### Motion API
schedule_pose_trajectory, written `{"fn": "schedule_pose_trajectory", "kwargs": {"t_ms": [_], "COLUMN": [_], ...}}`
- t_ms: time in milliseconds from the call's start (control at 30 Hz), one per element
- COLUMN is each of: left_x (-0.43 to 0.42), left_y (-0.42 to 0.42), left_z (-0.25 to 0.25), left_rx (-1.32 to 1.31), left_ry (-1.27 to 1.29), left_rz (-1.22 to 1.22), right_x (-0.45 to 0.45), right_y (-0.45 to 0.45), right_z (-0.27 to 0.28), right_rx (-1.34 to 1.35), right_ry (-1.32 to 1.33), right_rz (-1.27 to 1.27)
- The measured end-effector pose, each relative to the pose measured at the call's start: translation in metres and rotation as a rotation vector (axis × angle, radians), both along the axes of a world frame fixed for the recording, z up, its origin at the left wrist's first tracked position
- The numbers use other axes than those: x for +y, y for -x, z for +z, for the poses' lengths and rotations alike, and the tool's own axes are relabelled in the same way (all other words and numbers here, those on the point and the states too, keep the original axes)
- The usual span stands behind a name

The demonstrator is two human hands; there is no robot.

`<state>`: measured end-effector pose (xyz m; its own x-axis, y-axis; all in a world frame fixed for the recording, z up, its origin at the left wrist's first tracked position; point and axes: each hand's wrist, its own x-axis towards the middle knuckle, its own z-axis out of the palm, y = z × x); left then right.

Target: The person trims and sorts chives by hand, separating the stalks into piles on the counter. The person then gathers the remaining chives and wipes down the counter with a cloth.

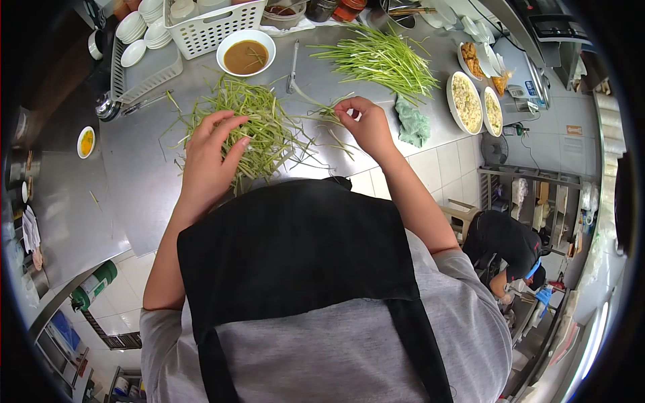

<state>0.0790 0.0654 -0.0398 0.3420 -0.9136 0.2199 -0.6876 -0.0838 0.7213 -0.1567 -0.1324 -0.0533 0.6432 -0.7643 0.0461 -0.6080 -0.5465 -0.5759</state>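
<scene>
My left hand (213,151) lies over a loose pile of thin, shredded green stems (269,134), its fingers apart and touching the strands. To the right, my right hand (366,127) has thumb and forefinger pinched together at the end of a few green strands (326,109); the tips partly hide what is between them. A slim metal hand tool (293,67) lies above the pile, with a pale strand running from it toward my right hand. Beyond my right hand is a bundle of long, straight green stems (383,62).
A bowl of brown liquid (246,56) stands behind the pile, near a white basket (215,30). A green cloth (412,122) lies at the table's front edge, beside bowls of food (465,102). Another person (504,245) bends over at the right.
</scene>
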Motion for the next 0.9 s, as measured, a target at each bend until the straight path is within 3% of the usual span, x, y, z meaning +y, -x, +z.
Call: {"fn": "schedule_pose_trajectory", "kwargs": {"t_ms": [33, 67, 100, 167, 233, 500, 567, 600, 667, 800, 867, 900], "left_x": [-0.002, -0.004, -0.006, -0.013, -0.021, -0.025, -0.022, -0.022, -0.023, -0.022, -0.023, -0.023], "left_y": [0.001, 0.002, 0.004, 0.009, 0.018, 0.021, 0.025, 0.025, 0.025, 0.025, 0.019, 0.02], "left_z": [0.001, 0.001, 0.001, -0.001, -0.002, 0.0, 0.004, 0.003, 0.002, 0.006, -0.003, -0.005], "left_rx": [0.028, 0.056, 0.054, 0.19, 0.225, 0.242, 0.61, 0.611, 0.519, 0.374, 0.079, 0.079], "left_ry": [0.004, 0.007, 0.008, 0.016, 0.041, -0.077, -0.096, -0.096, 0.028, -0.066, 0.008, 0.009], "left_rz": [-0.024, -0.049, -0.048, -0.132, -0.15, -0.285, -0.199, -0.198, -0.184, -0.122, -0.296, -0.298], "right_x": [0.005, 0.008, 0.014, 0.03, 0.044, 0.067, 0.065, 0.066, 0.07, 0.077, 0.076, 0.076], "right_y": [-0.006, -0.009, -0.015, -0.027, -0.038, -0.059, -0.057, -0.057, -0.057, -0.062, -0.06, -0.061], "right_z": [0.007, 0.008, 0.013, 0.027, 0.033, 0.04, 0.039, 0.036, 0.031, 0.033, 0.031, 0.031], "right_rx": [-0.13, -0.306, -0.307, -0.586, -0.622, -0.732, -0.766, -0.764, -0.764, -0.74, -0.707, -0.708], "right_ry": [-0.335, -0.51, -0.509, -0.957, -1.066, -1.233, -1.274, -1.274, -1.221, -0.99, -0.956, -0.954], "right_rz": [-0.107, -0.114, -0.112, -0.125, -0.07, -0.153, -0.195, -0.195, -0.167, -0.059, 0.022, 0.02]}}
